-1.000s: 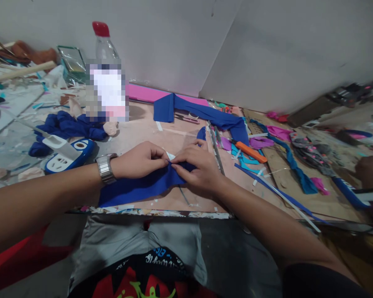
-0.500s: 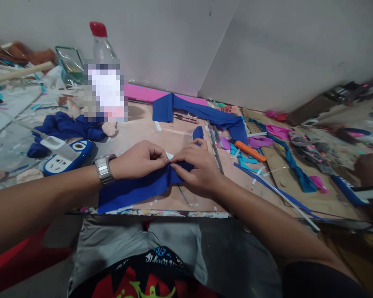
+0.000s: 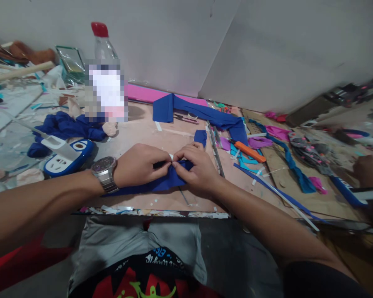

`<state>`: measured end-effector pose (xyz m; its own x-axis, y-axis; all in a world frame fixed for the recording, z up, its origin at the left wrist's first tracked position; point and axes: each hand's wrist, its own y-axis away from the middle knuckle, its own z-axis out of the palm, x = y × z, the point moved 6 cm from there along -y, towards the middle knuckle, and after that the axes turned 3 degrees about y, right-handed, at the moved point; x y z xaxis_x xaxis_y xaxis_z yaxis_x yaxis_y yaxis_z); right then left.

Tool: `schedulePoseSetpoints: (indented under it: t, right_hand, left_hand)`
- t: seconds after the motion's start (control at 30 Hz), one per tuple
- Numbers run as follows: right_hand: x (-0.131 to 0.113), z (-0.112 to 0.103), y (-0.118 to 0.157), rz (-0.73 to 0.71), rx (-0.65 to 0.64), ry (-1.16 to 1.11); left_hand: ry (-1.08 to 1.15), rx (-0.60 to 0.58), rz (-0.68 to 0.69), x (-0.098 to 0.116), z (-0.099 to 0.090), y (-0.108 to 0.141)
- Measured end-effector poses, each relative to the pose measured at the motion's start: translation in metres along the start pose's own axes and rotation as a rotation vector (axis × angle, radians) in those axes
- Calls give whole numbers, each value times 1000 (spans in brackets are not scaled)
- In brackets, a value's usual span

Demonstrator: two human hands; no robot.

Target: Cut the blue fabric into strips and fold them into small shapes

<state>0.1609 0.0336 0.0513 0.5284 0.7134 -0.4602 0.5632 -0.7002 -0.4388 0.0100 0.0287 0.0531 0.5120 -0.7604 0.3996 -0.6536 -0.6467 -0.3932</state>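
Both my hands meet over a strip of blue fabric (image 3: 168, 182) on the table. My left hand (image 3: 144, 165), with a metal watch (image 3: 105, 171) on its wrist, pinches the fabric's upper edge between thumb and fingers. Right against it, my right hand (image 3: 197, 167) pinches the same edge. A small white piece (image 3: 171, 157) shows between the fingertips; what it is I cannot tell. The strip's far end (image 3: 200, 136) sticks out beyond my right hand, and its near part runs left under my left wrist.
Left lie a blue-and-white power strip (image 3: 70, 155) and crumpled blue fabric (image 3: 68, 128). A red-capped bottle (image 3: 105, 49) stands behind. More blue fabric (image 3: 205, 114), an orange cutter (image 3: 250, 151) and scraps lie right of centre. Another person's hand (image 3: 369, 171) is at the far right.
My left hand has turned, bringing the watch face into view, and its fingertips have shifted right against my right hand. The fabric's near left part has been drawn up from the table edge.
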Motion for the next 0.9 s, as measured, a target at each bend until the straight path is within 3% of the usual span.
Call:
schedulePoseSetpoints:
  t: [0.4, 0.9]
  right_hand:
    - [1, 3, 0, 35, -55, -48]
    - [1, -2, 0, 33, -31, -26]
  left_hand:
    - [13, -12, 11, 3, 1, 1]
    - [267, -124, -113, -9, 7, 0]
